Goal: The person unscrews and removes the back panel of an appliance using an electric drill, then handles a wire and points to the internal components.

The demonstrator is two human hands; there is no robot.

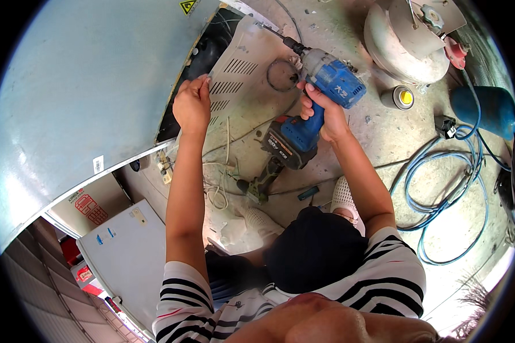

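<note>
Blue drill [332, 77] is in the right hand [330, 114], gripped round its handle; bit aims 10 o'clock, over vented panel [252, 46]. Bit contact: can't tell. Best to keep bit square, wrist firm, left hand [193, 108] clear of the tip. Drill sits at 3 o'clock from left hand, which is curled at panel's edge; pinching or just touching, can't tell. Green tool [263, 183] at drill's 7 o'clock, can [391, 99] at 4.

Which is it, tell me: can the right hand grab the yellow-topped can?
Probably not: the right hand grips the blue power tool, though the can itself stands uncovered.
</note>
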